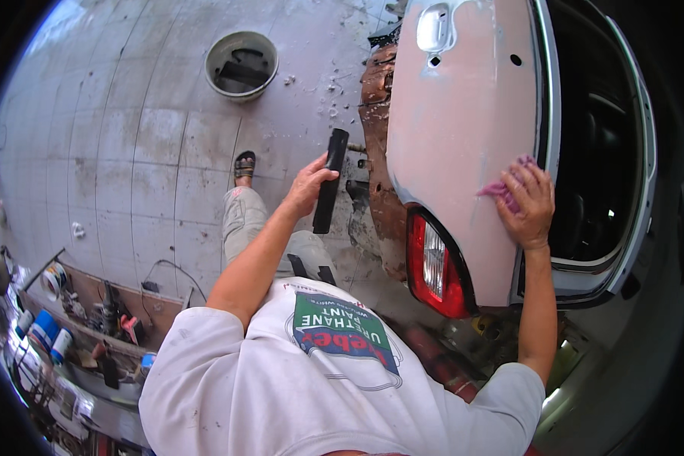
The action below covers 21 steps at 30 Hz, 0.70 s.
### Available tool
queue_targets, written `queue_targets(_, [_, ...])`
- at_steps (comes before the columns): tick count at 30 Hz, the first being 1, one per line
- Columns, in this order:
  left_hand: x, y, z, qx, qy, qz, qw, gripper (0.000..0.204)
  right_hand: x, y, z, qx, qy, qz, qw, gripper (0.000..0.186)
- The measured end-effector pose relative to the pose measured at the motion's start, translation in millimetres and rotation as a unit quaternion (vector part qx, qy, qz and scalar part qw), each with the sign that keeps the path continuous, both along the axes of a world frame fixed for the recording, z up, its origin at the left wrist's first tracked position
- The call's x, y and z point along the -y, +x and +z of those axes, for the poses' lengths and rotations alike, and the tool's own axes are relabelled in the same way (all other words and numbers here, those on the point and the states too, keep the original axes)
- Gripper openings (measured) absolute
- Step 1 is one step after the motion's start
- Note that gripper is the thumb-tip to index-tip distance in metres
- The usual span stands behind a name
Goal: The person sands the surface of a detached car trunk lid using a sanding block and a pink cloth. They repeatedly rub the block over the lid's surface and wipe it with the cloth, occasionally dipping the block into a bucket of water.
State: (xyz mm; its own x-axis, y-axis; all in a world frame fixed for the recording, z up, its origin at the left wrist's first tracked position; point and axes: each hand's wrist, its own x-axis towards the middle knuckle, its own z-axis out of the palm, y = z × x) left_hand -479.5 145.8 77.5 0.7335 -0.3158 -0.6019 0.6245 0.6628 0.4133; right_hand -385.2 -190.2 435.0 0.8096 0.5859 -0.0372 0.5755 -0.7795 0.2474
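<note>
My left hand (308, 186) grips a long black sanding block (332, 182), held upright in the air beside the car. Under my right hand (526, 209), a crumpled purple cloth (495, 188) is pressed against the car's rear side panel (463, 137). The fingers curl over the cloth. The panel has a dull pinkish coat with grey patches. Just below the panel's lower left part sits a red and clear tail light (437, 262). A door handle recess (434, 29) shows at the panel's far end.
A round bucket (241, 67) with dark pieces in it stands on the wet tiled floor (148, 114). The car's window opening (596, 144) lies right of the panel. Ragged brown parts (380, 99) stick out along its left edge. A cluttered tool trolley (102, 311) is at lower left.
</note>
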Motion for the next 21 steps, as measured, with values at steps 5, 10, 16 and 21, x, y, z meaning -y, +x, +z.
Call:
queue_targets(5, [31.5,-19.3,5.3,-0.006,0.029,-0.03,0.999,0.071,7.4,56.4,-6.4,0.037,0.054,0.0,0.998,0.041])
queue_targets(10, [65.9,10.3,-14.3,0.11,0.194,-0.034,0.974,0.072,6.3,92.4,-9.0,0.045,0.048,-0.032,0.997,0.034])
queue_targets(16, [92.2,41.7,-9.9,0.232,0.351,-0.042,0.906,0.067,6.8,111.9,-2.8,0.027,0.056,-0.057,0.996,0.026])
queue_targets(21, [120.5,53.3,-23.6,0.288,0.358,-0.046,0.887,0.081,35.8,145.2,-3.5,0.054,0.102,-0.084,0.99,0.024])
